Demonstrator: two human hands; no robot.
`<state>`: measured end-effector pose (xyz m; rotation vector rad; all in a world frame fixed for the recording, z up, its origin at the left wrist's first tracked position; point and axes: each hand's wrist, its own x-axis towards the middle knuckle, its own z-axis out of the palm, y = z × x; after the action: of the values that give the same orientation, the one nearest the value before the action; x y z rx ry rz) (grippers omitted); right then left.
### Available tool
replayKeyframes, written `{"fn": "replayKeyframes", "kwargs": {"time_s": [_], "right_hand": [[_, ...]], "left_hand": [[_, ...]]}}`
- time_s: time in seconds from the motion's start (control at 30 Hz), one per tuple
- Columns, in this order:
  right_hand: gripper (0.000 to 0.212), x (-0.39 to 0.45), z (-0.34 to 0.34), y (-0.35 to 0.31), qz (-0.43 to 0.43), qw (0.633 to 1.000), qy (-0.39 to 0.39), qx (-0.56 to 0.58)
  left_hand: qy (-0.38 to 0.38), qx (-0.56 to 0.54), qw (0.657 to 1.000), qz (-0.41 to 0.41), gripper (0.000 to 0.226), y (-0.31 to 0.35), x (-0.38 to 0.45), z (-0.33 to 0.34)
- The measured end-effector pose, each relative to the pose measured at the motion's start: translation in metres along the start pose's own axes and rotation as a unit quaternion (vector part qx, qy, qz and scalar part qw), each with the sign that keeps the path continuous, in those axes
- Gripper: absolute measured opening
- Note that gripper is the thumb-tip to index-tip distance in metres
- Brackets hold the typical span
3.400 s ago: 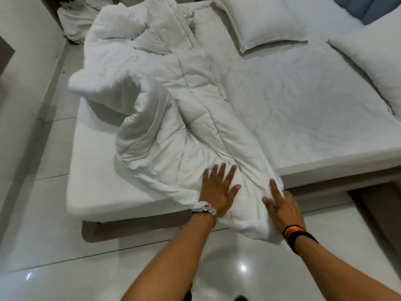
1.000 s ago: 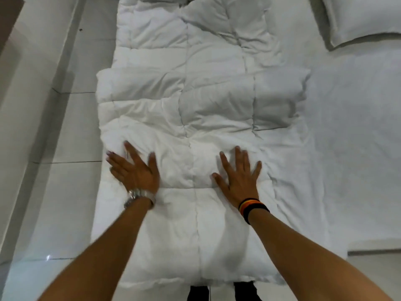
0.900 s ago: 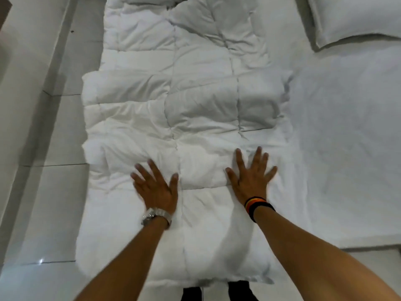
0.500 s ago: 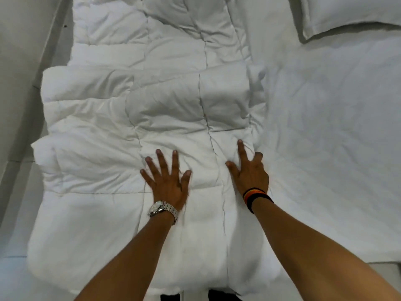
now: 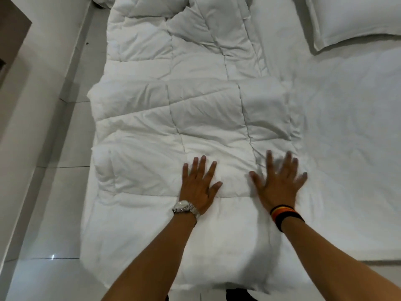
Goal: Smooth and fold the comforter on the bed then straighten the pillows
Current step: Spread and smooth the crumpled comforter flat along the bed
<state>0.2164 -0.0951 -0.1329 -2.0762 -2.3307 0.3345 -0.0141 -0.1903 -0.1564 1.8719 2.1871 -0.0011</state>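
Pale glossy floor tiles (image 5: 50,213) run along the left of the bed, their thin grout lines crossing at intervals; one small bright glint of light (image 5: 52,256) sits on the tile near the bottom left. A light wall (image 5: 43,40) rises beyond the tiles with a white skirting strip (image 5: 71,55) along its foot; a dark brown panel (image 5: 10,33) shows at the upper left corner.

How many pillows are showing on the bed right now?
1: a white pillow at the top right corner, cut off by the frame edge. Others may lie out of view beyond it.
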Motion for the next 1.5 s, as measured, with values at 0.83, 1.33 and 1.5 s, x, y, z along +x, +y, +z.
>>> {"fn": "replayKeyframes", "kwargs": {"time_s": [0.83,1.33,1.5], "right_hand": [[0.086,-0.043,0.010,-0.377,-0.083,0.995,-0.012,0.061],[0.086,0.140,0.067,-0.526,0.043,0.998,0.018,0.040],[0.085,0.171,0.055,-0.563,0.091,0.987,0.067,0.113]], "left_hand": [[0.174,-0.190,0.959,-0.120,0.069,-0.335,-0.040,-0.152],[-0.065,-0.548,0.765,-0.333,0.155,-0.424,0.269,-0.180],[0.103,-0.597,0.763,-0.224,0.117,-0.448,0.330,-0.203]]}}
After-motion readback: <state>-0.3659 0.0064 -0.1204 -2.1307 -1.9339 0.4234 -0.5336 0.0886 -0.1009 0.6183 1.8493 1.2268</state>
